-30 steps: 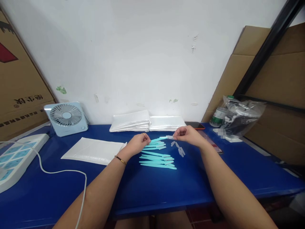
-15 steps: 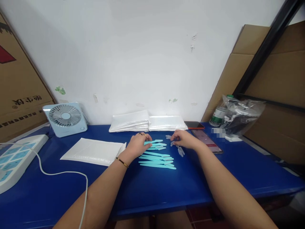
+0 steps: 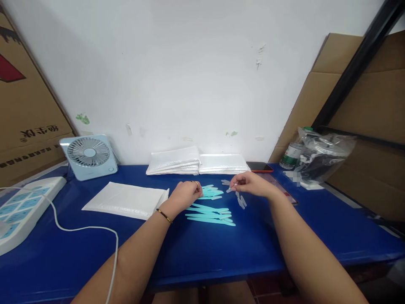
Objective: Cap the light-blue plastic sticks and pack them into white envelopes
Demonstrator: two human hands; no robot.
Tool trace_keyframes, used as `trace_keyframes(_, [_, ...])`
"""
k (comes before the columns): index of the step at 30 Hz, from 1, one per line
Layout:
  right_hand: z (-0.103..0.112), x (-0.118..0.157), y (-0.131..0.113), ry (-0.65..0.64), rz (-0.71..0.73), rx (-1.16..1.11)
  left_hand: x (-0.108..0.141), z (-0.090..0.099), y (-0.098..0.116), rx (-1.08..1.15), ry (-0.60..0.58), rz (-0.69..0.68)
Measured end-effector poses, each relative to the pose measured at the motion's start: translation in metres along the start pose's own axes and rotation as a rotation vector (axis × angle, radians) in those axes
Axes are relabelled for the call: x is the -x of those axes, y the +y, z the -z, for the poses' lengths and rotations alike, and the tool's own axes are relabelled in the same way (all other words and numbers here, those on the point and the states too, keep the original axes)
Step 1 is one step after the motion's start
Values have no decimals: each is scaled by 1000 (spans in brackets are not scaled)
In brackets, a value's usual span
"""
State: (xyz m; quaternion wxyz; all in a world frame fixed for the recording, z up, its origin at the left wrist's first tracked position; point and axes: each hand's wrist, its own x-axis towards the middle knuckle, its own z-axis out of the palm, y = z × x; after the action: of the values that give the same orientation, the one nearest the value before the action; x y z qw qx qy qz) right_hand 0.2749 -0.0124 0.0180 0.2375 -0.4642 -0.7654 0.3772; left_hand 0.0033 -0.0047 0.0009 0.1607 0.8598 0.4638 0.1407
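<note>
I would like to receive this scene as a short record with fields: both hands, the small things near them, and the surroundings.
left hand: at the turquoise sticks, grip hidden
right hand: fingertips at a small clear piece, firm hold unclear
other clear pieces: lying near the right hand
surface: blue table
white packets: two stacks by the wall, one single packet left of the sticks
far left: light-blue fan, power strip
far right: bottle, clear bag
</note>
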Motion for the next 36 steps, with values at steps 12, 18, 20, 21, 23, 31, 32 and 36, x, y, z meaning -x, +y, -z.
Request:
trace_keyframes(12, [-17,-7,-5,43,75,73,0,3,3,1,51,18])
trace_keyframes(18, [-30,-14,-8,92,85,95,-2,-3,3,38,76,9])
trace_keyframes(20, [-25,-13,-4,130,80,157,-2,-3,3,26,104,17])
trace_keyframes(21, [-20,-12,-1,167,80,204,-2,-3,2,20,124,16])
trace_keyframes(23, [-9,-8,7,228,70,319,0,-1,3,16,129,-10])
trace_keyframes(31, [2,-3,18,20,-99,463,8,-4,9,52,-154,-177])
trace_keyframes(32, [1,-4,17,13,-109,463,7,-6,9,62,-149,-164])
trace_keyframes(36, [-1,-7,17,13,-99,498,5,-10,5,123,-118,-96])
